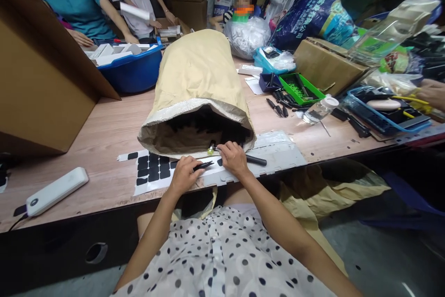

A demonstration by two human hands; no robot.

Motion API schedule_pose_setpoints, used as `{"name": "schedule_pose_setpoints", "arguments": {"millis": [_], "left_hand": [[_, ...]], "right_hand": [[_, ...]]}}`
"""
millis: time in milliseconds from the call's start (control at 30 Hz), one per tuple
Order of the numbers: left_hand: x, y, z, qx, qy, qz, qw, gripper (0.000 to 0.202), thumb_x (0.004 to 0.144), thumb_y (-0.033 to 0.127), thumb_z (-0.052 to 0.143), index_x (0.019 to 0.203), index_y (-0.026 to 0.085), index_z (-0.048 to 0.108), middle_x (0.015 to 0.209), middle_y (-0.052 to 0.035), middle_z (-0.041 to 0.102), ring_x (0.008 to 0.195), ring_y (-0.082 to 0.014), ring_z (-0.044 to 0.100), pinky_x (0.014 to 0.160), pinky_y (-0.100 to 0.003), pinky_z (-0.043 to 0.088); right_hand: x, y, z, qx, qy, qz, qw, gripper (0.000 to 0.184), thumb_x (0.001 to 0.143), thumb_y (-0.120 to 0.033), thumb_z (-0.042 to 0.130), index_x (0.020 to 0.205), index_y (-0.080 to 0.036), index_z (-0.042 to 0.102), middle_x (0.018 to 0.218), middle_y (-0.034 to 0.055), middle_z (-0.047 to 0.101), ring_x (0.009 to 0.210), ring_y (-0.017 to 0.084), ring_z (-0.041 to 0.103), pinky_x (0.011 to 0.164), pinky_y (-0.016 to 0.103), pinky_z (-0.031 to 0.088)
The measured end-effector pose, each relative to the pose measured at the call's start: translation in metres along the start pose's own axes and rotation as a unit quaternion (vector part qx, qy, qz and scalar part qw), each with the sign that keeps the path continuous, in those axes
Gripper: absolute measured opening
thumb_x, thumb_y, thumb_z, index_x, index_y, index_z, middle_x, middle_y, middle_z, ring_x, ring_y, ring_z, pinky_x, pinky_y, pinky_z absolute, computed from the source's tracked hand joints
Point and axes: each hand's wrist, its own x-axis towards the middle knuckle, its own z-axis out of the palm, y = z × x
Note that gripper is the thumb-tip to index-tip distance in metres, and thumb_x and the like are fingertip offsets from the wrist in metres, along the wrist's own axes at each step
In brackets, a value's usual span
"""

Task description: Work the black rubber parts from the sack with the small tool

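My left hand (185, 175) is closed around a slim black piece with a pointed end (203, 166); its exact kind does not show. My right hand (234, 158) pinches a small metallic part with a yellow-green end (211, 148), held at the mouth of a large tan sack (198, 65). Dark pieces fill the sack's shadowed opening, too dim to tell apart. Under my left hand lies a white sheet with black rounded-square stickers (153, 167). Right of my right hand, a black rod (256, 161) rests on a grey board (285, 148).
A blue basin (135, 72) of white boxes stands at the back left, beside a cardboard box (41, 70). A white power bank (57, 190) lies front left. To the right are a green tray (301, 88), a bottle (320, 109) and a blue basket (389, 109). Other people are across the table.
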Motion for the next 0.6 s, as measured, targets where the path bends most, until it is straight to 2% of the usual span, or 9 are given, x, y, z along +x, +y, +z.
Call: {"name": "schedule_pose_setpoints", "arguments": {"millis": [167, 333, 500, 600], "left_hand": [[0.005, -0.001, 0.010, 0.002, 0.009, -0.021, 1.000, 0.022, 0.084, 0.031, 0.068, 0.105, 0.025, 0.072, 0.097, -0.0040, 0.069, 0.097, -0.0241, 0.056, 0.094, -0.037, 0.044], [0.006, 0.000, 0.011, 0.005, 0.010, -0.017, 1.000, 0.013, 0.083, 0.030, 0.070, 0.093, 0.024, 0.073, 0.093, -0.0038, 0.068, 0.096, -0.0239, 0.056, 0.093, -0.036, 0.044], [0.006, -0.001, 0.014, -0.006, 0.014, -0.013, 1.000, 0.015, 0.086, 0.032, 0.068, 0.098, 0.025, 0.075, 0.091, -0.0040, 0.067, 0.096, -0.0237, 0.056, 0.093, -0.036, 0.044], [0.006, 0.000, 0.015, -0.012, 0.015, -0.017, 1.000, 0.016, 0.087, 0.033, 0.068, 0.099, 0.026, 0.075, 0.091, -0.0036, 0.067, 0.096, -0.0235, 0.055, 0.093, -0.036, 0.043]], "right_hand": [[0.000, 0.004, -0.002, -0.007, 0.004, -0.017, 1.000, 0.029, 0.098, -0.020, 0.046, 0.114, -0.025, 0.070, 0.090, 0.0070, 0.062, 0.083, 0.021, 0.047, 0.072, 0.031, 0.033], [-0.005, 0.004, -0.013, 0.011, 0.029, -0.020, 0.999, 0.032, 0.099, -0.022, 0.043, 0.118, -0.025, 0.069, 0.090, 0.0069, 0.062, 0.083, 0.020, 0.051, 0.074, 0.031, 0.038], [-0.017, -0.008, -0.034, 0.130, 0.055, -0.009, 0.990, 0.037, 0.102, -0.024, 0.037, 0.127, -0.025, 0.065, 0.100, 0.0071, 0.066, 0.094, 0.018, 0.061, 0.084, 0.028, 0.049], [-0.025, -0.017, -0.045, 0.186, 0.050, -0.006, 0.981, 0.038, 0.103, -0.024, 0.037, 0.129, -0.026, 0.063, 0.102, 0.0060, 0.068, 0.095, 0.017, 0.064, 0.086, 0.028, 0.052]]}}
